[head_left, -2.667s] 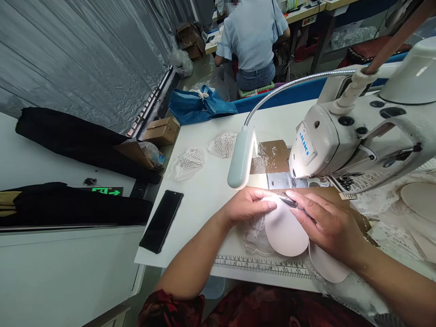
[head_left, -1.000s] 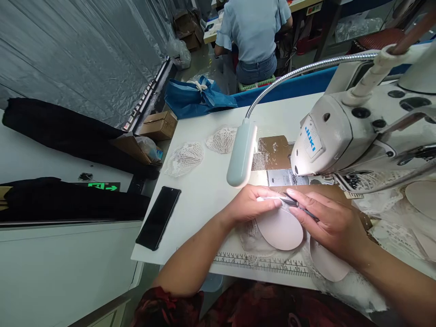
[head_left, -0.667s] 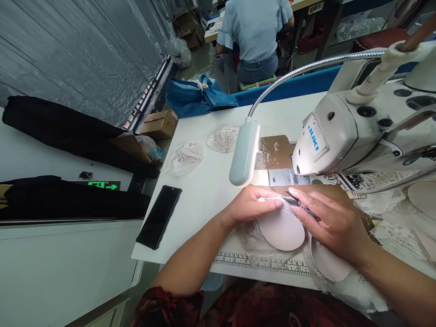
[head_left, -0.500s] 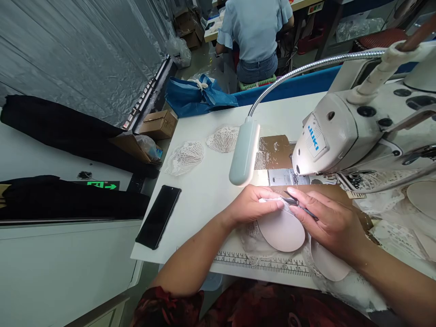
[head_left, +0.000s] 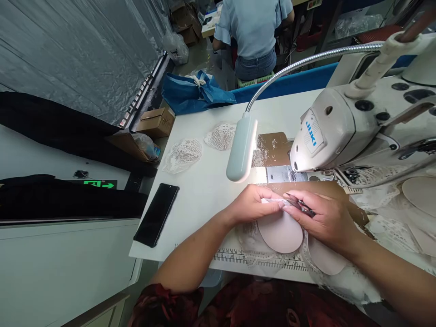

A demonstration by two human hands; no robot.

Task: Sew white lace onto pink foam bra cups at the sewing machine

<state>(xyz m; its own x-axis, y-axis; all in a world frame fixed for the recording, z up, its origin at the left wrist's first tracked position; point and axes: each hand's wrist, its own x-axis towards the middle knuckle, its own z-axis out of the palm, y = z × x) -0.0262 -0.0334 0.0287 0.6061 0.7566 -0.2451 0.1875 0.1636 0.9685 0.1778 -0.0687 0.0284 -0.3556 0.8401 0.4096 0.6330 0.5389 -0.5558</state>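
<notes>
My left hand (head_left: 257, 204) pinches the upper edge of a pale pink, rounded padded cup (head_left: 281, 232) with white lace around it. Dark thread snips (head_left: 299, 204) sit in my right hand (head_left: 325, 218), their tips close to my left fingertips at the cup's edge. The right thumb and fingertips also come up to that edge; whether they grip the fabric, I cannot tell. A second pale cup (head_left: 326, 254) with lace lies partly under my right hand and wrist.
A white sewing machine (head_left: 327, 122) stands at the right, and a lamp (head_left: 241, 147) hangs over the table. Two lace pieces (head_left: 184, 156) and a black phone (head_left: 156, 214) lie at the left. More lace and cups (head_left: 422, 195) pile up at the right. A person (head_left: 254, 32) sits beyond.
My right hand has moved slightly left, its thumb and fingertips now nearer my left fingertips. The snips lie deeper in the right hand's grip. The whole view has shifted slightly.
</notes>
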